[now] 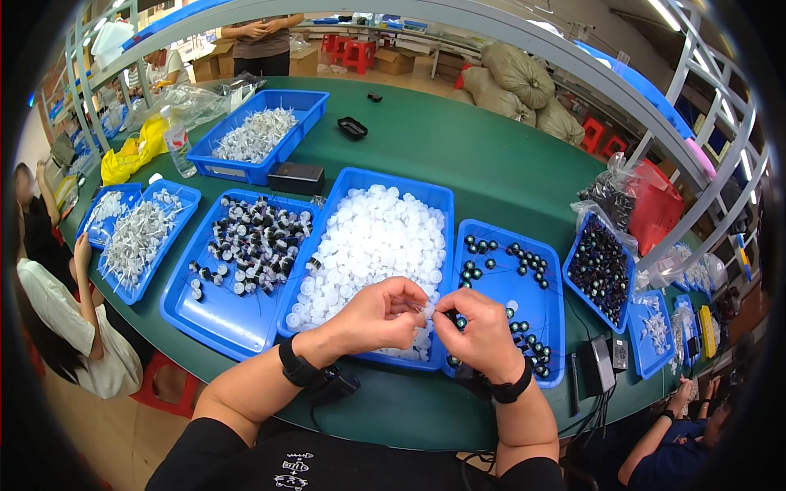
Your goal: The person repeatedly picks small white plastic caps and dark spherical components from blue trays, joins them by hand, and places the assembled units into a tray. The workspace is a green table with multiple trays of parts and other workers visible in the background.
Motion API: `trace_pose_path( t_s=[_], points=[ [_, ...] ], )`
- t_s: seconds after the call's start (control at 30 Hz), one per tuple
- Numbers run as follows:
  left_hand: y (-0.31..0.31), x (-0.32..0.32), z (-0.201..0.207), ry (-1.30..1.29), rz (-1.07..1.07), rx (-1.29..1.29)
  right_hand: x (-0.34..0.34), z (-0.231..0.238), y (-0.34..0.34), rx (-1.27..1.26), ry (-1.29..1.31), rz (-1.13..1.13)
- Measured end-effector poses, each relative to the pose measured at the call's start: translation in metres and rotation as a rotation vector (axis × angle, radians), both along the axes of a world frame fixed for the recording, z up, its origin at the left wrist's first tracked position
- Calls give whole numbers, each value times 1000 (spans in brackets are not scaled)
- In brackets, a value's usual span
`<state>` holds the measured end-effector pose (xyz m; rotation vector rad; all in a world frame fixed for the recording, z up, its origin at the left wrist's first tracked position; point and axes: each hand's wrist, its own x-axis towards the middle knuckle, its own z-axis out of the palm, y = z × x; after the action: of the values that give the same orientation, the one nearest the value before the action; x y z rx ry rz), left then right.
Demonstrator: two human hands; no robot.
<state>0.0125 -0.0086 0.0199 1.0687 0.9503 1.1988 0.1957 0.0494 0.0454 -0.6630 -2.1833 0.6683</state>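
Observation:
Over the front right part of a blue tray (pixel 449 237) heaped with small white plastic caps (pixel 372 237), my two hands meet. My left hand (pixel 381 317) pinches a small translucent white plastic cap (pixel 428 312) between thumb and fingers. Closed from the other side, my right hand (pixel 481 329) has its fingertips at the same cap; what else they grip is hidden. Just right is a blue tray (pixel 536 299) with dark shiny beads (pixel 528 260) on wires. To the left stands a blue tray (pixel 217 319) of black-and-white wired pieces (pixel 258 245).
Farther left are blue trays of white stemmed parts (pixel 143 241) and a water bottle (pixel 178 146). A black box (pixel 295 178) sits behind. At right are a tray of dark beads (pixel 602 262) and a boxy device (pixel 596 364) with cables. Co-workers sit at both sides; a metal frame (pixel 491 20) arches overhead.

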Motion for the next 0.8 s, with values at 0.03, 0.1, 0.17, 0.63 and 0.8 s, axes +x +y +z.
trace_pose_path(
  t_s=[0.03,0.1,0.17,0.63,0.8],
  points=[
    [0,0,-1,60,23,42,1,0,1,3,-4,-2],
    [1,-1,-2,181,42,97,0,0,1,19,-10,1],
    [0,-3,-4,317,78,196,-2,0,1,31,-23,3],
    [1,2,-11,681,233,669,0,-1,0,-2,-95,-1],
    [3,2,-11,680,255,667,-5,4,-3,94,-101,75]
  ],
)
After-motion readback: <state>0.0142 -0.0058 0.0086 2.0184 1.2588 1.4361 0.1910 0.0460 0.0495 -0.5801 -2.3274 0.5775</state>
